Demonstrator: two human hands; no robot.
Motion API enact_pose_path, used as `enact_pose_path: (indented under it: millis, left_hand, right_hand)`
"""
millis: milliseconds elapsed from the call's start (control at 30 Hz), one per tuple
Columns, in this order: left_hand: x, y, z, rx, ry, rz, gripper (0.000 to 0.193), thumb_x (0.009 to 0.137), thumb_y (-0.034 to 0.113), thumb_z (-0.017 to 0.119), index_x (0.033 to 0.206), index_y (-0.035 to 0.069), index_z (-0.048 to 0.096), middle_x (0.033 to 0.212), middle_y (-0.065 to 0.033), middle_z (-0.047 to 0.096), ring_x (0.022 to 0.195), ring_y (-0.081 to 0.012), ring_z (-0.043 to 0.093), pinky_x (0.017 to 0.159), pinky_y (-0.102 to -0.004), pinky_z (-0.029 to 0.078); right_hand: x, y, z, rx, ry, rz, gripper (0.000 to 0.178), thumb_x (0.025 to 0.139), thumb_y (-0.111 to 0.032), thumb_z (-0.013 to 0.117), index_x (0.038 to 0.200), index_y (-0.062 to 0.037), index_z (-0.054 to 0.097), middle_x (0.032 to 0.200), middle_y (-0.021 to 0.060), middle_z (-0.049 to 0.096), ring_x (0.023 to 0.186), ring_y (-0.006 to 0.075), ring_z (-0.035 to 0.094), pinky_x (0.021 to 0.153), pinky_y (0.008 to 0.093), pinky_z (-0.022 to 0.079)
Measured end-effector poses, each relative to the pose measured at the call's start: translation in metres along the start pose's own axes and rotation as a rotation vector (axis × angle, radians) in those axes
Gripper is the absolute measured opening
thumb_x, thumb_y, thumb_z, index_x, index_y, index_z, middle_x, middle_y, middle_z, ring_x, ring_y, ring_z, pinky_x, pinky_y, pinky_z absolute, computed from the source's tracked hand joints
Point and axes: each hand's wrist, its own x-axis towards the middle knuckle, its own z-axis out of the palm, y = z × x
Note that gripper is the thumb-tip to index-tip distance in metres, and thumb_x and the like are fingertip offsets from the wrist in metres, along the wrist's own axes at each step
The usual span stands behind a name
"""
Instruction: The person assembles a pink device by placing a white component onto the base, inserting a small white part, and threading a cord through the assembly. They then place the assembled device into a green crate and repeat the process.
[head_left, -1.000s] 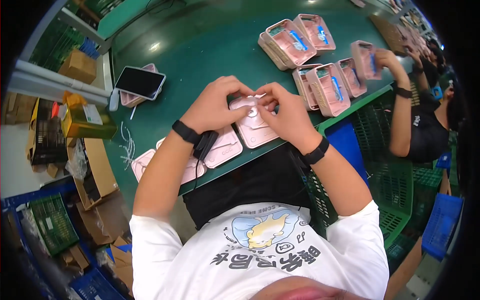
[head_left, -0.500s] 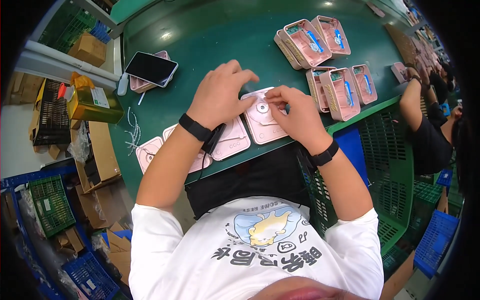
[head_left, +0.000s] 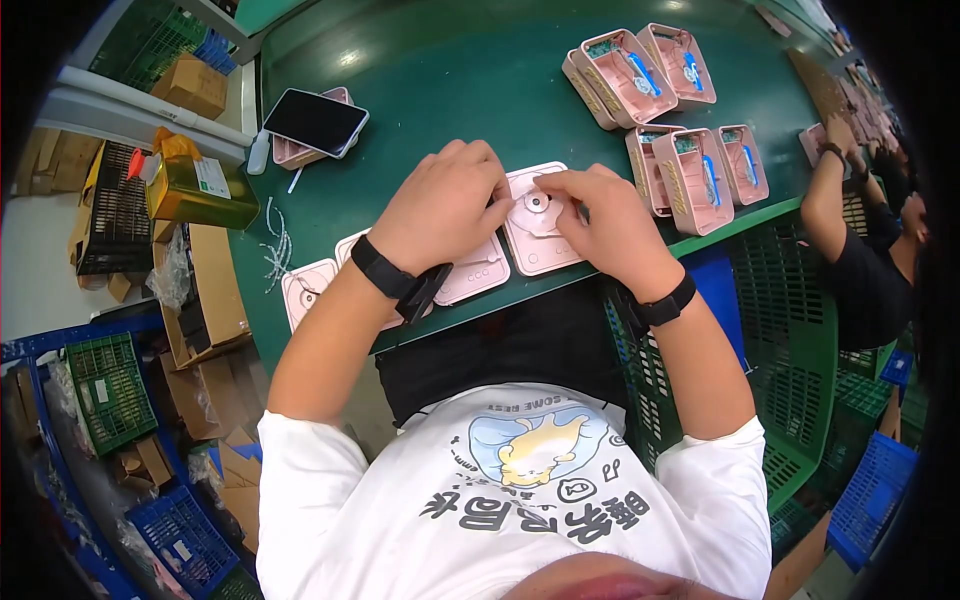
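A pale pink plastic panel (head_left: 545, 255) lies at the table's near edge, with a small round disc-shaped part (head_left: 537, 203) and a thin wire on its upper half. My left hand (head_left: 447, 205) is at the panel's left side; its fingers are curled and the thumb closes toward them beside the disc. My right hand (head_left: 615, 225) bends over the panel's right side, index fingertip by its upper edge and thumb curled near the disc. Anything pinched in either hand is too small to make out. Another pink panel (head_left: 470, 282) lies partly under my left wrist.
Open pink housings (head_left: 697, 180) with blue cells inside stand at the right. A phone (head_left: 317, 122) rests on a pink piece at far left, near a yellow can (head_left: 200, 190) and loose clear strands (head_left: 277, 250). Green crates (head_left: 780, 340) border the table's right; a co-worker's arm (head_left: 825, 195) is beyond.
My left hand's raised, spread fingers have come down and curled beside the disc. My right hand stays over the panel, its index finger and thumb slightly shifted. The whole view has shifted slightly.
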Motion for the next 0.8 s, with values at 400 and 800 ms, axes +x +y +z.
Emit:
enact_pose_path:
  millis: [400,800]
  left_hand:
    - [-0.045,0.035,0.047,-0.014,0.259,0.145,0.045,0.087,0.024,0.091,0.123,0.004,0.073,0.148,-0.0197,0.067,0.144,-0.0418,0.059,0.121,-0.0561,0.047]
    - [-0.049,0.027,0.059,-0.130,0.232,0.055,0.084,0.079,0.026,0.097,0.149,0.007,0.055,0.144,-0.0189,0.072,0.141,-0.0373,0.066,0.124,-0.0547,0.048]
  right_hand:
    - [0.000,-0.005,0.010,-0.159,-0.006,-0.173,0.027,0.093,-0.001,0.071,0.117,-0.0043,0.081,0.114,0.0118,0.072,0.102,0.0360,0.068,0.091,0.0459,0.059]
    - [0.045,-0.007,-0.020,-0.070,-0.481,0.182,0.025,0.084,-0.018,0.086,0.102,-0.0010,0.082,0.100,0.0183,0.071,0.096,0.0338,0.071,0.086,0.0436,0.059]
